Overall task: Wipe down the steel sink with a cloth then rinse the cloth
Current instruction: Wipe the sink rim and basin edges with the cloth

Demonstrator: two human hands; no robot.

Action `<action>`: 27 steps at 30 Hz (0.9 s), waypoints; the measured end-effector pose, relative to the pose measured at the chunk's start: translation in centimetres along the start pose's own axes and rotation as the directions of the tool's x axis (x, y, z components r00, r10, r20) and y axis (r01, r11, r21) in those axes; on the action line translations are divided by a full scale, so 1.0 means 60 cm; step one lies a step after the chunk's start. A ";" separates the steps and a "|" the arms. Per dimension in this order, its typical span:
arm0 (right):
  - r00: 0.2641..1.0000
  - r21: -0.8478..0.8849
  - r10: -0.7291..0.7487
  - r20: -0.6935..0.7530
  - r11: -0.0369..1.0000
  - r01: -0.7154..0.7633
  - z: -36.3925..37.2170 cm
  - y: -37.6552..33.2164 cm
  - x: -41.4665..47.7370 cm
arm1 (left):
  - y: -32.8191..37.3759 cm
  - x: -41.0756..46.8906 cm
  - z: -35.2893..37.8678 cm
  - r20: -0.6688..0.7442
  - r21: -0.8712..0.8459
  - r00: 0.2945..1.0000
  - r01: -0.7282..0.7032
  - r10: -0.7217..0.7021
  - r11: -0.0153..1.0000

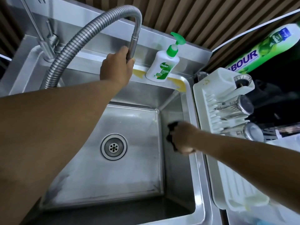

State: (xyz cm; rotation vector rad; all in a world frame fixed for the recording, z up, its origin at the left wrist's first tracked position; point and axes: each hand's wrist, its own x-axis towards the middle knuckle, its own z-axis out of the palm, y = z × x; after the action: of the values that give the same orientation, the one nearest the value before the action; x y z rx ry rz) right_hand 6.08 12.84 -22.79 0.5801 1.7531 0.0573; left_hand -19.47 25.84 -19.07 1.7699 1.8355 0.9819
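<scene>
While the left hand (116, 65) grips the faucet spout (134, 43), the right hand (183, 138) clenches a dark cloth (170, 128) — against the right wall of the sink (174, 111).

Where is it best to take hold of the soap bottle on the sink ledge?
Wrap the wide white body of the soap bottle from the front. It stands upright near the back wall, and its green pump is narrow.

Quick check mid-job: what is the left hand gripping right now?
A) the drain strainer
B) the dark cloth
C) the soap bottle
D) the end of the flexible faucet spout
D: the left hand curls round the end of the faucet spout, while the right hand holds the dark cloth inside the sink.
</scene>
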 end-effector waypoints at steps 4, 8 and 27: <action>0.905 0.023 0.418 -0.085 0.908 -0.417 -0.050 0.101 0.016 | -0.004 0.000 0.003 -0.004 0.006 1.000 -0.009 0.009 1.000; 0.987 -0.050 0.159 0.041 0.986 -0.156 -0.020 -0.054 -0.016 | -0.005 0.002 0.003 0.002 0.007 1.000 -0.023 0.023 1.000; 0.975 0.094 0.214 -0.064 0.974 -0.207 -0.013 -0.032 -0.018 | -0.009 0.007 0.004 0.021 0.013 1.000 -0.010 0.010 1.000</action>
State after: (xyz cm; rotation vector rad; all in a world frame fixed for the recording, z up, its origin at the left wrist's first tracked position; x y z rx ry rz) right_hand 4.85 10.94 -22.23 0.8358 1.7662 0.1531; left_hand -19.72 26.31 -19.57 1.7924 1.8259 0.9535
